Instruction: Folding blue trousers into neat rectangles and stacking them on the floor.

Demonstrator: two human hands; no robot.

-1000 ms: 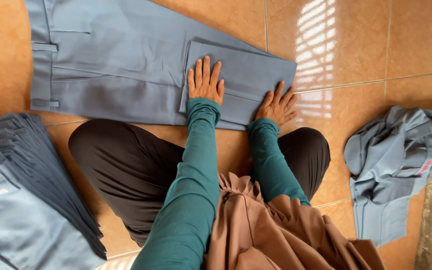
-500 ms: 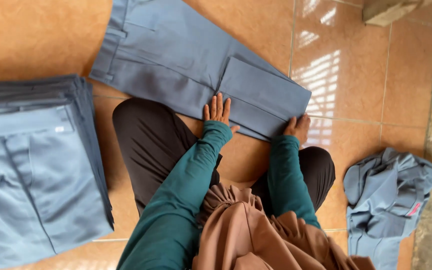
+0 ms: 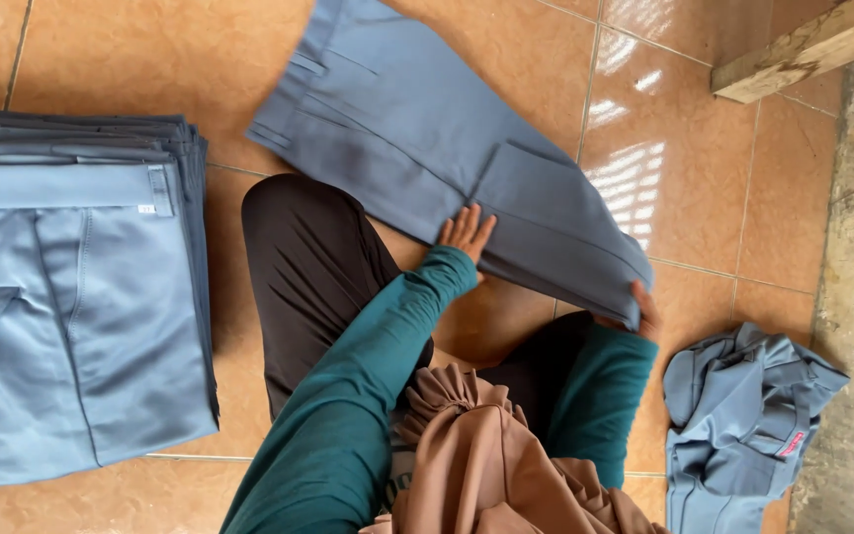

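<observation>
While the person sits cross-legged on the glossy orange tiled floor (image 3: 130,40), the half-folded pair of grey-blue woven trousers (image 3: 427,148) lies just ahead of the knees, its long axis running diagonally from upper centre of the frame down to the right of centre. The waistband end sits at the upper end, the doubled-over leg end at the lower right.

Left hand (image 3: 467,232): flat, fingers spread and pointing up-frame, resting on the near edge of the trousers at about mid-length. Holding nothing, just pressing.

Right hand (image 3: 644,309): at the lower-right corner of the folded leg panel, mostly hidden under the cloth. Fingers look curled around the edge; can't tell how tight the grip is.

So the cloth lies up-frame of both hands. The right hand is at the far end of the axis, the left near the middle.

Materials: trousers are smooth, matte twill-like fabric with crisp creases and a visible belt loop. Sleeves are teal knit; a tan gathered cloth drapes at bottom centre.

Left of frame: a neat stack of folded grey-blue trousers (image 3: 71,297), well apart. Lower right: a crumpled heap of grey-blue garments (image 3: 743,415), near the right elbow. Upper right: a rough wooden beam (image 3: 803,49) beside a bare concrete strip.
</observation>
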